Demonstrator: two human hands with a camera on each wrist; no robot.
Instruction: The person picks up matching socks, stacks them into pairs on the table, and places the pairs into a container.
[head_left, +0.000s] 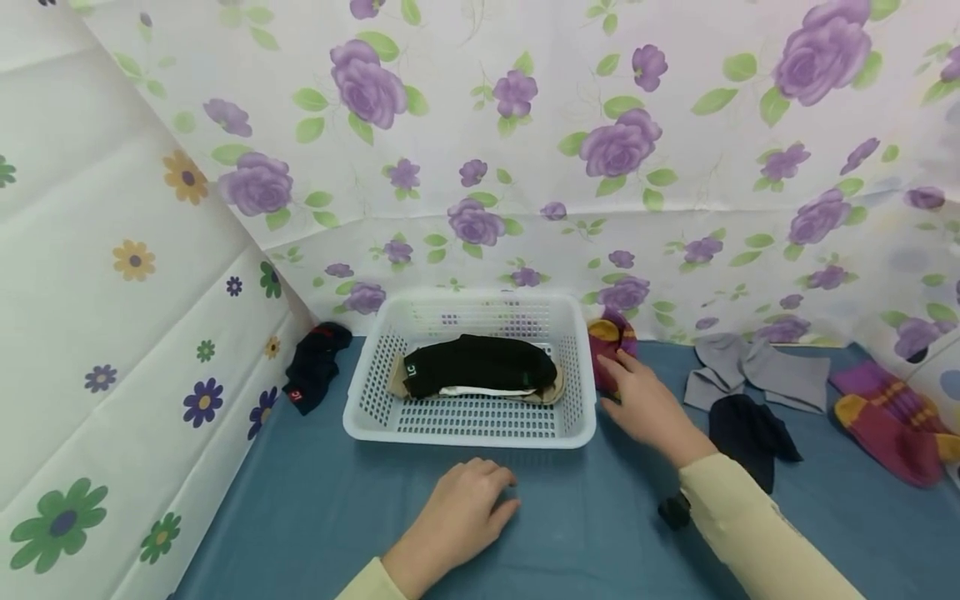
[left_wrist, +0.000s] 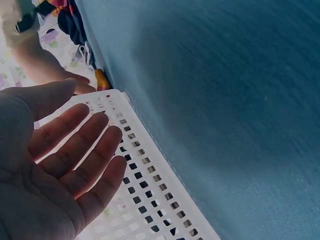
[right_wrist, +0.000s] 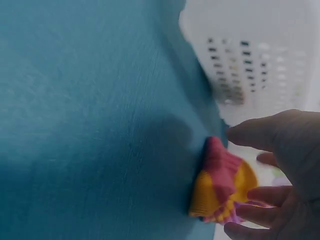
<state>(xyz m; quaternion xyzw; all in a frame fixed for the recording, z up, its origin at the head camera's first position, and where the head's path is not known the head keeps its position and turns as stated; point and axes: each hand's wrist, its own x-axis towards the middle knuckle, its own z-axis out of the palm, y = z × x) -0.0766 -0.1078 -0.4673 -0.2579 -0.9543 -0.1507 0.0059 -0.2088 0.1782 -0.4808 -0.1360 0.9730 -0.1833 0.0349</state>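
Observation:
My right hand (head_left: 648, 404) reaches over a maroon sock with yellow patches (head_left: 604, 375) beside the right wall of a white plastic basket (head_left: 468, 442). In the right wrist view its fingers are spread, with the fingertips close to the maroon sock (right_wrist: 217, 167) and nothing gripped. The far end of that sock is partly behind the fingers. Inside the basket, a folded black sock (head_left: 480, 365) lies on top of beige and white ones (head_left: 556, 390). My left hand (head_left: 461, 508) hovers in front of the basket, fingers loosely bent and palm bare in the left wrist view.
Right of the basket lie grey socks (head_left: 787, 379), dark navy socks (head_left: 746, 437) and another maroon, purple and yellow pair (head_left: 896, 429). Dark socks with red marks (head_left: 315, 367) rest at the left. Flowered cloth (head_left: 480, 167) rises behind the blue table surface (head_left: 570, 533).

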